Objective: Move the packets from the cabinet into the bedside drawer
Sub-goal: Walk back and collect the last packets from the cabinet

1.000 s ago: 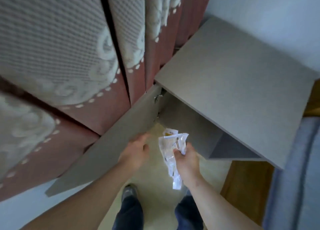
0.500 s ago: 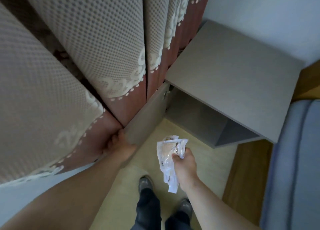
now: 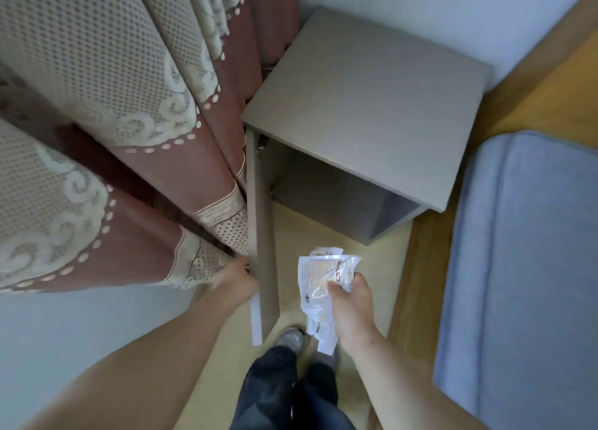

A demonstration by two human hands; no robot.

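Lower centre: the person's trousers point(image 3: 278, 387) stood over a pale floor point(image 3: 326, 235). Just above, the right hand point(image 3: 351, 310) closed its grip round a crumpled bundle of clear packets point(image 3: 318, 279), held in the air before the open cabinet. The left hand point(image 3: 234, 279) lay against the outer side of the cabinet door point(image 3: 261, 229); its fingers were hidden, so its grip could not be told. Beyond stood the grey cabinet point(image 3: 365, 106), with a patterned curtain point(image 3: 129, 106) at left and a blue bed point(image 3: 524, 251) at right.
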